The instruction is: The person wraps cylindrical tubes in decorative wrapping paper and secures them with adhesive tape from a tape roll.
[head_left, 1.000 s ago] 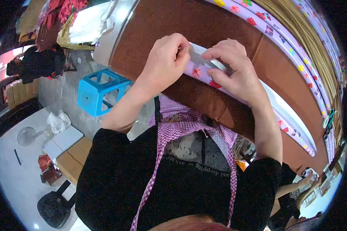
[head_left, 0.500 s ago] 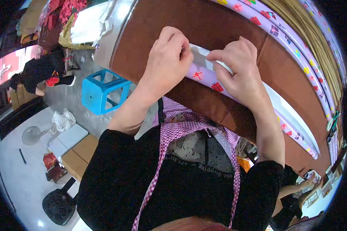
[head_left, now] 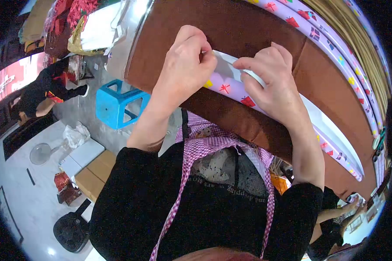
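A long strip of lilac wrapping paper (head_left: 224, 88) with red and yellow printed figures lies curled lengthwise on the brown table cover, its white inner side (head_left: 320, 115) showing. My left hand (head_left: 188, 65) is closed at the paper's left end, thumb and forefinger pinched on it. Further along, my right hand (head_left: 269, 78) holds the upper white edge between thumb and bent forefinger, the other fingers curled above. Both palms face down, and the paper under the left fingers is partly hidden.
Lilac printed rolls (head_left: 331, 48) and thin brown sticks (head_left: 357, 48) lie along the table's far right. Green-handled scissors (head_left: 378, 140) are nearby. A blue stool (head_left: 111, 104) stands left of the table. One person (head_left: 48, 93) is at far left; another person's hands (head_left: 355, 206) work at lower right.
Both hands keep their grip on the paper and have barely moved. The whole view has shifted slightly, and the person at far left has changed posture.
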`<state>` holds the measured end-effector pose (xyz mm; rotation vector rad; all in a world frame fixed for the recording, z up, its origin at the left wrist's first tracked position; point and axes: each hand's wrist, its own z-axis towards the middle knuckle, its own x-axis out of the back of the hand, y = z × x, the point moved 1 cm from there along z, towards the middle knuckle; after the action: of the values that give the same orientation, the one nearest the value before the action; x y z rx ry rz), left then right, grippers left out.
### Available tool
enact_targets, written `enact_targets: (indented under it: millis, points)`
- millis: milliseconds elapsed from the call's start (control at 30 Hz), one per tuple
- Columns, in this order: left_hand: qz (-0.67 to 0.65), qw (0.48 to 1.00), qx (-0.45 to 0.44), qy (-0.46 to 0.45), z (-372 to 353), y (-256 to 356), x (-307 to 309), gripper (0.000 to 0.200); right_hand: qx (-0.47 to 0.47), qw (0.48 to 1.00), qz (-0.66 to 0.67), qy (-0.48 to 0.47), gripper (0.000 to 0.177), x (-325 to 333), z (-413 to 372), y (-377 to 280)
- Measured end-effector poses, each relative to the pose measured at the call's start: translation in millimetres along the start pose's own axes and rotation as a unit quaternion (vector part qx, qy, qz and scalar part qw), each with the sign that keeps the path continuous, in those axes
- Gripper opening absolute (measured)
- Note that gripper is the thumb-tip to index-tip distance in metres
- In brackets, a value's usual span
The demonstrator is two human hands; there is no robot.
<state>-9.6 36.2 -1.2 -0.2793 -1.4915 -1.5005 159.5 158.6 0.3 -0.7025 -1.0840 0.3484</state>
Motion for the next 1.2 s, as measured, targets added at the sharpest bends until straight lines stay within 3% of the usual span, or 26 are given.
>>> enact_targets:
  millis: [1200]
  points:
    - [0.082, 0.987, 0.096, -0.095, 8.0, 10.7, 5.9, 0.011, -0.045, 0.999, -0.018, -0.005, 0.013, -3.8, 11.5, -2.4]
